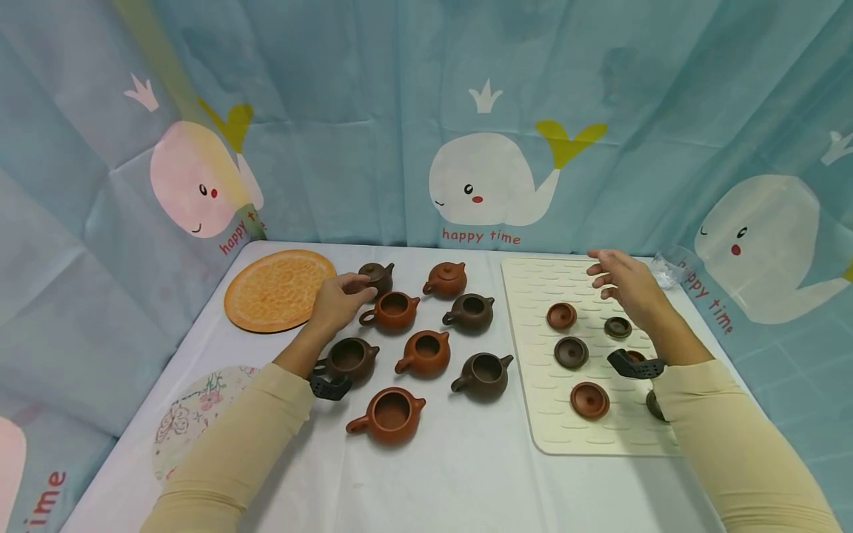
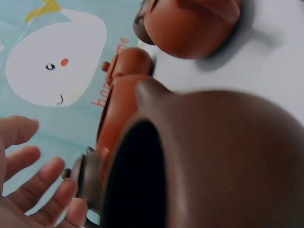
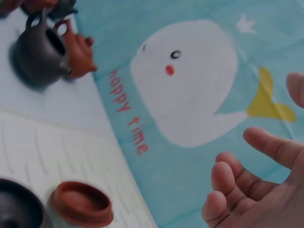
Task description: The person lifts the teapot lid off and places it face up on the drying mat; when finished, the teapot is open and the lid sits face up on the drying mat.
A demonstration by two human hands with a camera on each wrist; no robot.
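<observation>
My left hand [image 1: 343, 300], fingers loosely bent and apart, is beside a dark brown lidded teapot [image 1: 378, 281] at the back left. In the left wrist view its fingertips overlap that pot's edge; whether they touch, I cannot tell. A reddish lidded teapot [image 1: 448, 281] stands to its right. Nearer are several lidless ones, among them a reddish teapot [image 1: 393, 317] and a dark teapot [image 2: 237, 156] that looms large under the left wrist. Over the cream mat [image 1: 543, 437] hovers my right hand [image 1: 626, 285], holding nothing, its fingers spread and slightly bent.
Several loose lids lie on the mat, including a reddish lid [image 1: 589, 400] and a dark lid [image 1: 571, 353]. A clear plastic item [image 1: 669, 268] is at its far right corner. On the left lie a round orange mat [image 1: 266, 289] and a flowered round mat [image 1: 193, 414]. Curtains [image 1: 373, 148] enclose the table.
</observation>
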